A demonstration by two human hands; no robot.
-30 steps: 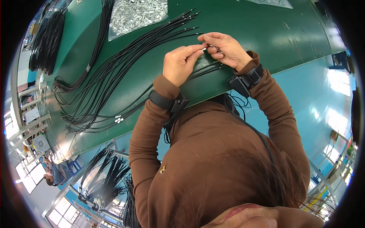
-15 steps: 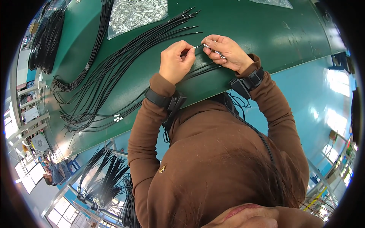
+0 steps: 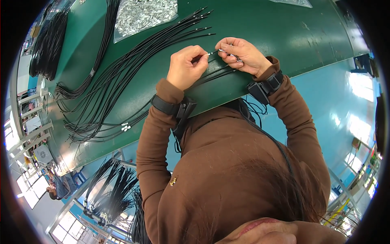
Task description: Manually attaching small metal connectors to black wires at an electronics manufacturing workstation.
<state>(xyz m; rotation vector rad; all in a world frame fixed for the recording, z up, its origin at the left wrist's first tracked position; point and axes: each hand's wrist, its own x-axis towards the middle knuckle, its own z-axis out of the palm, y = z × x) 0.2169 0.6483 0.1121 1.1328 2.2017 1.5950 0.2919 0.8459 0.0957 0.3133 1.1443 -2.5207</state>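
Over the near side of the green table, my left hand (image 3: 187, 66) pinches a thin black cable (image 3: 215, 51) near its end, thumb against the curled fingers. A small white band shows on the cable at my fingertips. Just to the right, my right hand (image 3: 245, 57) is closed, its thumb and forefinger at the cable's tip. Several small shiny metal pieces (image 3: 239, 60) lie among its lower fingers; their exact kind is too small to tell. Below both hands, more black cables (image 3: 219, 75) run along the table.
A long bundle of black cables (image 3: 122, 77) fans over the table (image 3: 260, 24) on the left. Behind it lies a clear bag of small silvery-white pieces (image 3: 144, 16). Coiled cables (image 3: 49, 44) stand at the far left. Below the table edge, more cables (image 3: 109, 187) hang on a rack.
My left hand has shifted slightly left, and a bit more of the dark cable shows between my hands. The metal pieces stay in my right hand.
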